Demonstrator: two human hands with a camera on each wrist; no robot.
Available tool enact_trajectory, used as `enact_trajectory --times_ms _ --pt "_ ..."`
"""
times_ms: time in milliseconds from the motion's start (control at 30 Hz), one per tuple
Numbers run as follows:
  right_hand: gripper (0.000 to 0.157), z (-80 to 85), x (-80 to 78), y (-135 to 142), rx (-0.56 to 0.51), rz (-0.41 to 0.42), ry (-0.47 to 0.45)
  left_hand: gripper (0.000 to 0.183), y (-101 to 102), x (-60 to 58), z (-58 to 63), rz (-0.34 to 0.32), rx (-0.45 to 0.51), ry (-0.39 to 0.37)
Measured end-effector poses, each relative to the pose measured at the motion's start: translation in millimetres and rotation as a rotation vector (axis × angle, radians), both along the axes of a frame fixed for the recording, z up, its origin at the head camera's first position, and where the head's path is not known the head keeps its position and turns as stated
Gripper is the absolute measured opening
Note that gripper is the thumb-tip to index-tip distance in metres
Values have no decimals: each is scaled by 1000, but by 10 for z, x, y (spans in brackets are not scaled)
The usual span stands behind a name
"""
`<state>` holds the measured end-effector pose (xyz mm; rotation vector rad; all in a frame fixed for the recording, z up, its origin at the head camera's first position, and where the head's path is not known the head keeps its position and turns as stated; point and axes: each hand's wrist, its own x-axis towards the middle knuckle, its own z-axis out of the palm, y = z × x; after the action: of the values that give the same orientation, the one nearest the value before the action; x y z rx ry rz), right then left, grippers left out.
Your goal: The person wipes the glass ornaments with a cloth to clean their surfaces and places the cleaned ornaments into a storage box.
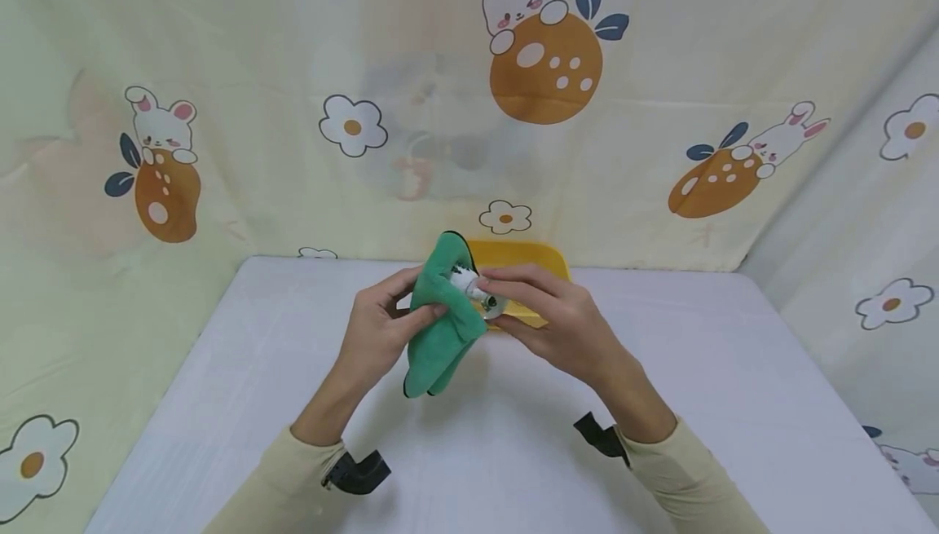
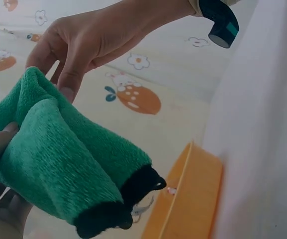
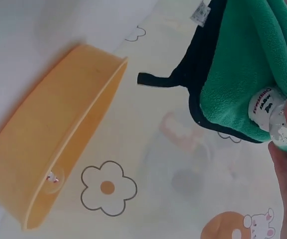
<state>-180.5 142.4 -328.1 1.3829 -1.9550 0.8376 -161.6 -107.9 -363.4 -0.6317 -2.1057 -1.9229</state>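
My left hand [image 1: 377, 322] grips a green cloth [image 1: 443, 338] with dark edging, thumb on the near side. Folds of the cloth lie around the white base of a small snow globe [image 3: 284, 130]. That base carries red and dark lettering, and its clear dome sticks out toward the right. With thumb and fingers, my right hand [image 1: 561, 318] pinches the globe by the dome. Both hands hold it above the table, in front of a yellow basin [image 1: 522, 253]. In the left wrist view the cloth [image 2: 58, 159] hides the globe.
The yellow basin stands at the table's back edge against a curtain [image 1: 411, 45] printed with rabbits and flowers. Inside it, in the right wrist view, sits a small clear ball [image 3: 53, 180] with a white and red figure. White cloth covers the table [image 1: 660, 338].
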Motion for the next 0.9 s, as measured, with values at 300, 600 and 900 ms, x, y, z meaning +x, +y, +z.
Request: enact_trajectory --times_ms 300,600,900 --pt "55 -51 -7 -46 -142 -14 -199 43 -20 -5 -34 -1 -5 74" --pt "53 -2 51 -95 -194 -13 -347 37 5 15 -63 47 -4 187" --pt "48 -29 68 -84 -196 -55 -364 42 41 42 -92 80 -26 258"
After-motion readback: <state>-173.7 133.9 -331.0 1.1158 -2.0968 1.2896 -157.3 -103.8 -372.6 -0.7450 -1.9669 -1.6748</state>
